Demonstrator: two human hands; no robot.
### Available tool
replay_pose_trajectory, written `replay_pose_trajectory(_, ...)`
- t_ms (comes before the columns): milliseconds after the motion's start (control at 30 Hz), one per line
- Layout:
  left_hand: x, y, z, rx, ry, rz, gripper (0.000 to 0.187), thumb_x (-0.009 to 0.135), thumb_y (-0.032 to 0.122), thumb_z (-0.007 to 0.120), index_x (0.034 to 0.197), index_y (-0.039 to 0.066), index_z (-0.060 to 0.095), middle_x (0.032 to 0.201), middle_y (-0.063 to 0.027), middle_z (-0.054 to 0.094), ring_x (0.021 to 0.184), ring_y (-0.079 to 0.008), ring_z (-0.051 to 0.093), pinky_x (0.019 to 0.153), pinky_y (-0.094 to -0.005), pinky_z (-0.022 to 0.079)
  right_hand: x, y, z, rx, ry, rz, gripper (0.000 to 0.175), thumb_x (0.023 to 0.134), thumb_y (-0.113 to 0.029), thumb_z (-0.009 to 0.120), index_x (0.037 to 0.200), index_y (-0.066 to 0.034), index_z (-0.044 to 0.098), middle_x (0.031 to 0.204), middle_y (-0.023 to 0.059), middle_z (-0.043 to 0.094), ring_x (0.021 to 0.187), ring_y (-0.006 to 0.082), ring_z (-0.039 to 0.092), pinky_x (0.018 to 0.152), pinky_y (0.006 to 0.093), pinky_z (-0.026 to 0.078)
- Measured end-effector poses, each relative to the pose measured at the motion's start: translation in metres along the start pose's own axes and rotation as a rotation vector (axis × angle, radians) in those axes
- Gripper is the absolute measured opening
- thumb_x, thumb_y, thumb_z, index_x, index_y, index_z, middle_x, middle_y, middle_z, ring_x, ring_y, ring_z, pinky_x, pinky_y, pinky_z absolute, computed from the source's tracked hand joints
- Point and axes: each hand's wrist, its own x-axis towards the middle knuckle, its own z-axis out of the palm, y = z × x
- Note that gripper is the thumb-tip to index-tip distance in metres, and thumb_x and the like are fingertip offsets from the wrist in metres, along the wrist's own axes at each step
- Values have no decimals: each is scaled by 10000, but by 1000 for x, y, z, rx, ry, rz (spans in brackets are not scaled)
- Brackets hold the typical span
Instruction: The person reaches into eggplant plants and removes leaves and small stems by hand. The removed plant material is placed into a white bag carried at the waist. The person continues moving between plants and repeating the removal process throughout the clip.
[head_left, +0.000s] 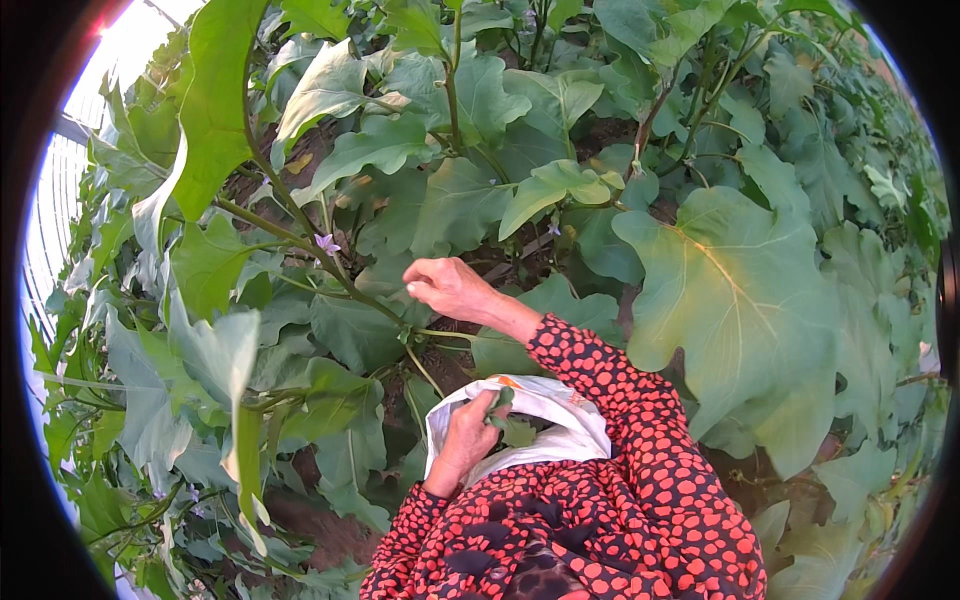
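My left hand holds a few small green leaf pieces at the left rim of a white bag worn at my waist. More green leaf material shows in the bag's mouth. Farther out, my right hand reaches among eggplant leaves with its fingers curled; whether anything is between them cannot be seen. Left of it runs a thick green eggplant stem, with a pale purple flower beside it.
Large lobed eggplant leaves surround my arms, with one broad leaf near my right sleeve. Another tall leaf rises at the upper left. Brown soil shows between plants at the lower left. A bright ribbed greenhouse wall stands at the far left.
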Motion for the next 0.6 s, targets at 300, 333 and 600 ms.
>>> replay_pose_trajectory(300, -37, -23, -10, 153, -361, 91, 553, 801, 147, 715, 1314, 40, 539, 1197, -196, 617, 1121, -379, 565, 983, -436, 446, -71, 73, -59, -105, -15, 302, 271, 857, -195, 623, 989, 38, 666, 819, 159, 691, 766, 253, 676, 710, 375, 522)
replay_pose_trajectory(333, -42, -21, -10, 184, -357, 97, 553, 803, 135, 707, 1319, 41, 534, 1202, -196, 614, 1109, -385, 568, 981, -435, 447, -73, 75, -61, -96, 9, 291, 273, 861, -191, 621, 1001, 40, 662, 822, 156, 692, 770, 254, 678, 713, 374, 523)
replay_pose_trajectory(600, -75, -39, 43, 292, -327, -106, 178, 811, 103, 646, 951, 9, 704, 879, -147, 642, 930, -311, 606, 792, -420, 495, -53, 53, -74, -60, 222, 167, 262, 906, -106, 556, 1112, 39, 631, 925, 162, 716, 850, 228, 699, 780, 344, 544)
